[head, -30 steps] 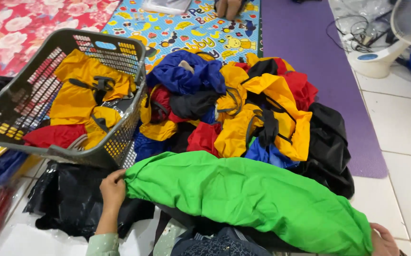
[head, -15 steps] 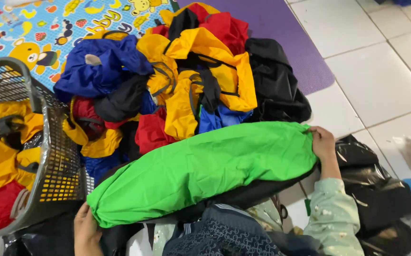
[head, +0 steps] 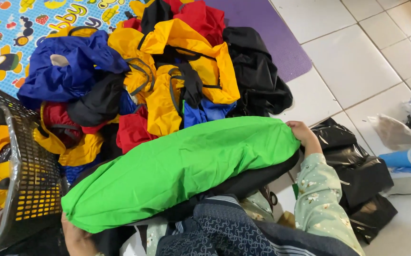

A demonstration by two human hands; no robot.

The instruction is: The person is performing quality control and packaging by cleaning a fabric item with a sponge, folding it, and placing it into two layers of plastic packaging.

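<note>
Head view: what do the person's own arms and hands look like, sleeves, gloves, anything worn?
Both hands are bare, with no gloves or rings visible. The right hand comes out of a long, loose sleeve of pale green cloth with a small white flower print. The left hand shows only partly at the bottom edge; its sleeve is out of view.

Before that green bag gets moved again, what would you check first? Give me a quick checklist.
1. Right hand grips the green bag at its end: ok.
2. Left hand at the other end: ok, but its grip is mostly hidden.
3. Bag stretched flat across the lap: ok.
4. Bag clear of the clothes pile: not ok, they touch.
5. Basket clear of the bag's left end: cannot tell.
</note>
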